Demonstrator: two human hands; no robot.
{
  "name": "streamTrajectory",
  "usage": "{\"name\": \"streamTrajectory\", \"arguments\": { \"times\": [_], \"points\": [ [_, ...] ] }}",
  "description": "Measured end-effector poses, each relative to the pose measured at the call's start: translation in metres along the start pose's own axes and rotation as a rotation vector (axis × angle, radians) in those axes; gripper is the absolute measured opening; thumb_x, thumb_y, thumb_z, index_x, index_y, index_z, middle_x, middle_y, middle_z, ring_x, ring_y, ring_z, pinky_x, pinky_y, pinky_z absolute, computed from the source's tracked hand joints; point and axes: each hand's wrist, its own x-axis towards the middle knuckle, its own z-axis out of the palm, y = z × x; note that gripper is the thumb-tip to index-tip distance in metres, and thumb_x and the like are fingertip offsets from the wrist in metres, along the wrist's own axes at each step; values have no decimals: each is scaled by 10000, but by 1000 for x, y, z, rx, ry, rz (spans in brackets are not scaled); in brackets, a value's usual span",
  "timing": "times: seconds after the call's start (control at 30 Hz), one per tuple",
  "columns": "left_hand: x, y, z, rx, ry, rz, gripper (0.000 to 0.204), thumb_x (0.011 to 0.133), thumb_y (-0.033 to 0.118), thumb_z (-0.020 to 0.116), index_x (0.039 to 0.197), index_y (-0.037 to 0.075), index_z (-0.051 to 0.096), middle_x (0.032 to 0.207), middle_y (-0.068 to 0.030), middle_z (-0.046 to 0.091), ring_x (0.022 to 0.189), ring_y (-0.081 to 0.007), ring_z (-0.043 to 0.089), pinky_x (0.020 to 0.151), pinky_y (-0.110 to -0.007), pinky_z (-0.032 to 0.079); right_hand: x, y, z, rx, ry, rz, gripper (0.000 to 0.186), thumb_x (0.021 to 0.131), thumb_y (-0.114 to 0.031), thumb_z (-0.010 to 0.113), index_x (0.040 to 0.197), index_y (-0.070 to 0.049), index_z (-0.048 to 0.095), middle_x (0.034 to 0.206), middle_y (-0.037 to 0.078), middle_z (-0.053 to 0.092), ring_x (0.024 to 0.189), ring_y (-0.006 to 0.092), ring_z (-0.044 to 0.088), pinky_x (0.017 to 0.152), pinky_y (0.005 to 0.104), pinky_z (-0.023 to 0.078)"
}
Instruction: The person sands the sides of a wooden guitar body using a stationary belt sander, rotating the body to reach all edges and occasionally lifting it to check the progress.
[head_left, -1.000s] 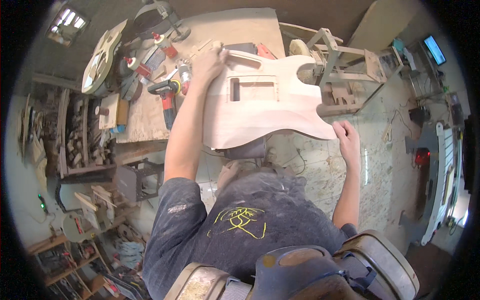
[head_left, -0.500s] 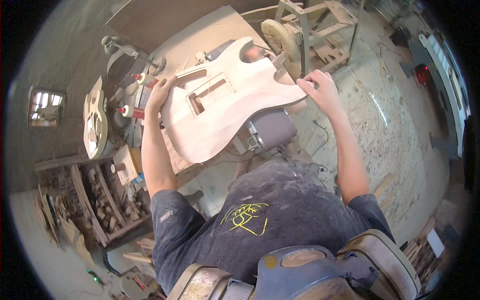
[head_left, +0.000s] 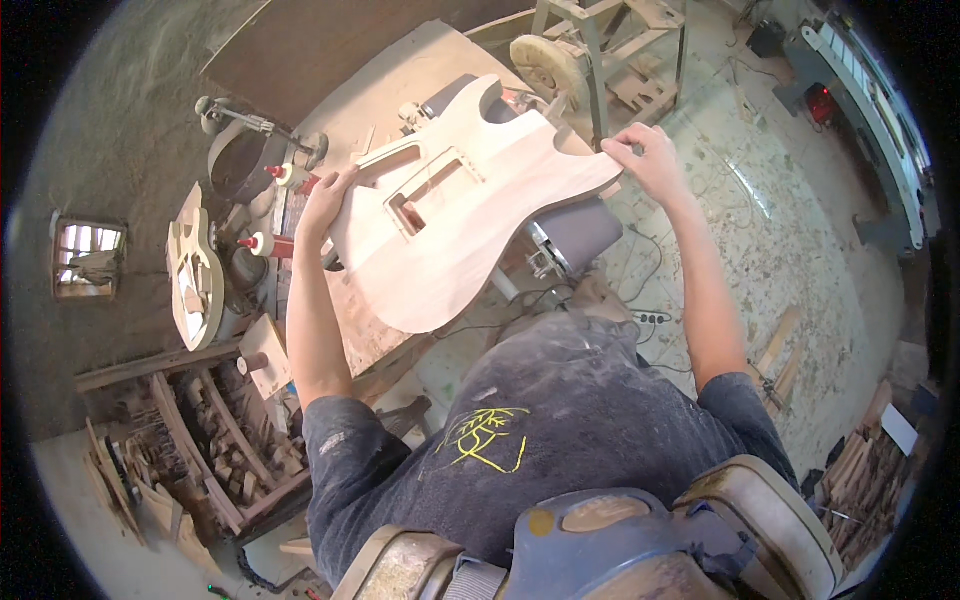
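Guitar body (head_left: pixel 455 245) between both hands (head_left: pixel 652 163)

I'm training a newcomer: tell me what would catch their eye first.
Probably the pale guitar body near the middle, held between the left hand and right hand. Then the blue respirator looms at the bottom, while two red-capped bottles show just left of the left hand.

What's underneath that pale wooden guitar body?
A grey belt sander sticks out beyond the near edge of the guitar body, and bench top shows around it. The sander's covered middle, and whether it touches the body's underside, can't be seen.
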Motion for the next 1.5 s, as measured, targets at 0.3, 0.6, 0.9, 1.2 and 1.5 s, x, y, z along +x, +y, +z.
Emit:
{"name": "streamTrajectory", "arguments": {
  "times": [0.3,0.6,0.9,1.2,1.5],
  "points": [
    [20,-54,-27,-17,64,28,594,908,560,601,1022,-19,676,842,-101,648,770,-160,593,716,-319,453,-10,-29,18,-38,-22,-63,271,856,-306,713,881,-37,731,868,81,676,867,278,570,797,386,458],
    [0,-48,-31,-34,111,112,581,914,558,606,952,-17,677,825,-68,645,767,-133,587,719,-290,447,-18,-45,23,-32,6,-38,300,829,-338,720,855,-40,747,862,103,687,872,317,591,797,408,473],
    [18,-65,-33,-36,69,18,568,916,552,602,961,-10,672,816,-85,635,740,-151,581,702,-310,451,-19,-39,20,-66,0,-57,290,853,-323,718,871,-34,742,842,99,676,867,293,586,786,388,469],
    [-6,-41,-37,-69,92,-5,587,911,529,615,1109,-21,675,909,-80,670,796,-143,609,734,-291,464,-20,-52,27,-52,-15,-30,306,845,-357,706,862,-56,757,868,119,688,861,325,615,797,414,488],
    [1,-27,-19,-27,35,-53,668,904,555,611,1271,-2,619,1016,-107,690,854,-163,655,757,-293,499,-12,-25,14,28,-26,-5,320,849,-359,690,890,-47,750,869,129,678,862,329,630,811,420,490]
  ]
}}
